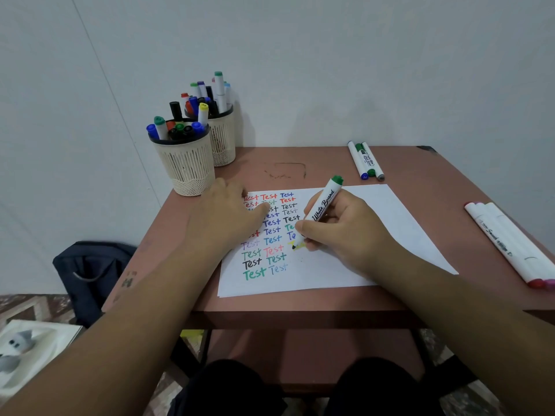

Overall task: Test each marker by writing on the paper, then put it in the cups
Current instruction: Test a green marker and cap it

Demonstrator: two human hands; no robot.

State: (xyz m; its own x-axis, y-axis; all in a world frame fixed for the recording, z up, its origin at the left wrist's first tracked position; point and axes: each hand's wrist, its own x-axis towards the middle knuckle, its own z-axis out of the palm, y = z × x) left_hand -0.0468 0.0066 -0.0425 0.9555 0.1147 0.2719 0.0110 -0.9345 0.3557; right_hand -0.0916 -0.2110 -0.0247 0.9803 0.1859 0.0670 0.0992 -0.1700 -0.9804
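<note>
The right hand [333, 226] pinches a white whiteboard marker with a green end cap [322, 207] low on its barrel, tip touching the white paper sheet [375, 235] beside rows of coloured "Test" words. The left hand [225, 217] rests flat, fingers relaxed, pinning the sheet to the reddish-brown worktop [330, 163]. The marker looks light, stiff and smooth; a grip near the tip suits writing. 2 cream mesh cups [187, 166] stand at the far left.

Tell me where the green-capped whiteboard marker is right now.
In the head view, the green-capped whiteboard marker is in the right hand, tip on the paper, right of the Test columns.
</note>
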